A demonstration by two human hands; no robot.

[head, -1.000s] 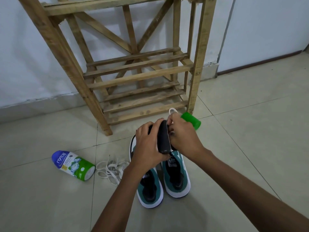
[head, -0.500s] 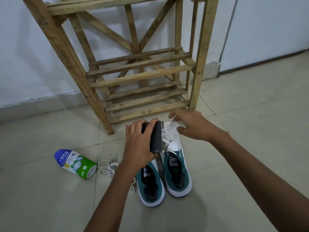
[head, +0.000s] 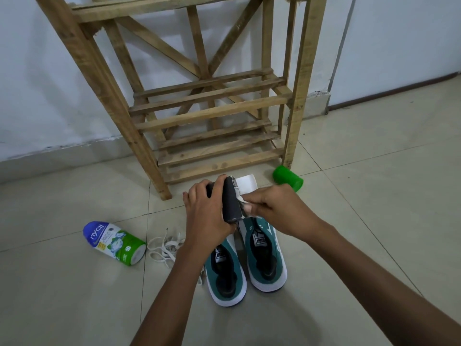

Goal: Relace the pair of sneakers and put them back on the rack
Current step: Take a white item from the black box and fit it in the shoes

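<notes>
The left hand (head: pixel 209 211) curls round a flat dark object (head: pixel 231 202), perhaps an insole, though I cannot tell, held on edge above the toes of the sneakers with its long axis running near to far. Just to its right, the right hand (head: pixel 279 208) pinches a white piece of paper or cloth (head: pixel 245 184) against the dark object's right face; the fingers are bent and closed on it, and the white piece sticks out beyond them on the far side. Directly below and nearer than both hands, the pair of green sneakers (head: pixel 264 255) stands side by side on the tiled floor (head: pixel 361 221), toes toward the rack, heels toward the person, their long axes near to far; the eyelets look unlaced. The loose white laces (head: pixel 164 248) lie in a heap on the floor just left of the left sneaker, nearer the left hand, which would have to let go of the dark object to reach down and left for them. Farther left, a powder bottle (head: pixel 114 243) lies on its side; what it holds cannot be seen. A green cap (head: pixel 288 178) lies by the rack's right leg. The wooden rack (head: pixel 207 116) stands just beyond the hands against the wall, its slatted shelves bare where visible.
</notes>
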